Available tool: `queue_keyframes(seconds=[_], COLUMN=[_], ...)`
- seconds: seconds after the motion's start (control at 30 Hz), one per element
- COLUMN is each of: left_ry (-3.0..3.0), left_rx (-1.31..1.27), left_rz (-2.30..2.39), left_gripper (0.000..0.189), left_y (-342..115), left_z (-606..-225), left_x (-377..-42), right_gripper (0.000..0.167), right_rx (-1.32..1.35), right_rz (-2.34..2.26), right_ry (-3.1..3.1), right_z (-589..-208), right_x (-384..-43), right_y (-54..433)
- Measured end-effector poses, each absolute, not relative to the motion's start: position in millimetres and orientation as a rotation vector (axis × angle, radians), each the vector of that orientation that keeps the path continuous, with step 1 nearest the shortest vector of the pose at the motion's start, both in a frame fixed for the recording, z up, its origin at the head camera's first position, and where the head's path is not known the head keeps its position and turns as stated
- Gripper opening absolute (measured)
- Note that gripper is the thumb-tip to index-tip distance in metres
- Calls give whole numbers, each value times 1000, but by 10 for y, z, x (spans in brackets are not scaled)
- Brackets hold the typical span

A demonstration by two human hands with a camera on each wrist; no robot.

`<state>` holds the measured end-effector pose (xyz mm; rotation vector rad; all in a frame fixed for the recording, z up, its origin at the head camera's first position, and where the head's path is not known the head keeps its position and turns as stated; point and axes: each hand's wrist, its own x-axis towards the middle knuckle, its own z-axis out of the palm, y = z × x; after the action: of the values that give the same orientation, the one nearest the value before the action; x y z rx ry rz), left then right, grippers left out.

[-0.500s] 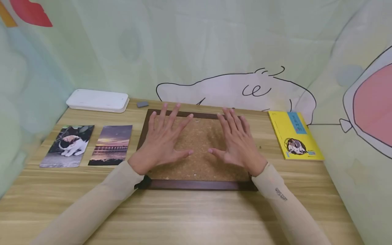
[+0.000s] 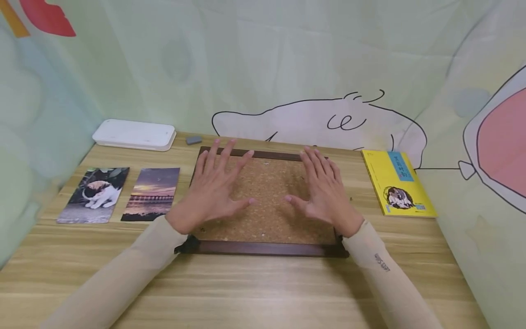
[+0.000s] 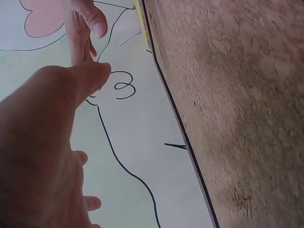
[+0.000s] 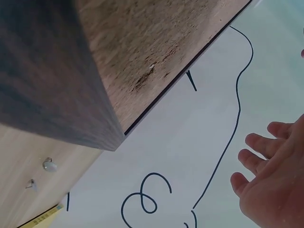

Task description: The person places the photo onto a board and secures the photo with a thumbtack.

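Note:
A cork board (image 2: 271, 201) in a dark brown frame (image 2: 267, 248) lies flat on the wooden table in the head view. Above its left half is my left hand (image 2: 213, 187), palm down with fingers spread and straight. My right hand (image 2: 326, 192) is held the same way over the right half. Both hands hold nothing, and the thumbs point toward each other across a gap. In the left wrist view, a space shows between the left hand (image 3: 47, 137) and the cork surface. The right wrist view has the right hand (image 4: 275, 171) likewise apart from the board.
To the left lie a cat photo (image 2: 94, 195) and a sunset photo (image 2: 151, 194). Behind them are a white case (image 2: 133, 135) and a small grey block (image 2: 194, 140). At right lies a yellow book (image 2: 398, 183). Silver thumbtacks (image 4: 49, 165) sit on the table by the board.
My hands have drifted slightly apart, the left one leftward and the right one rightward, still spread over the board. The head view has shifted a little.

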<state>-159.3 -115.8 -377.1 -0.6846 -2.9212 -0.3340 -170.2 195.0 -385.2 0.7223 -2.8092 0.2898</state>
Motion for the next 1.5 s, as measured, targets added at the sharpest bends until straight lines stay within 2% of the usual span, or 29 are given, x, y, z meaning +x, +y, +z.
queue_keyframes(seconds=[0.4, 0.7, 1.0, 1.5], left_ry=[-2930, -2949, -2980, -3019], left_rx=[-620, -558, -516, -405], left_rz=[-372, -397, -387, -385], left_gripper=[108, 108, 107, 107], left_y=[-1341, -1489, -1643, -1969], left_z=[-3763, -3796, -3821, -3796], left_x=[-1625, -1601, -1584, -1565], right_gripper=[110, 100, 99, 77], right_rx=[688, 665, 616, 530], right_rz=[348, 365, 482, 560], right_ry=[-2823, -2862, -2922, -2978], right_z=[-3864, -3902, -3916, -3906], right_x=[-1714, -1691, -1659, -1626], right_y=[2112, 2255, 2367, 2532])
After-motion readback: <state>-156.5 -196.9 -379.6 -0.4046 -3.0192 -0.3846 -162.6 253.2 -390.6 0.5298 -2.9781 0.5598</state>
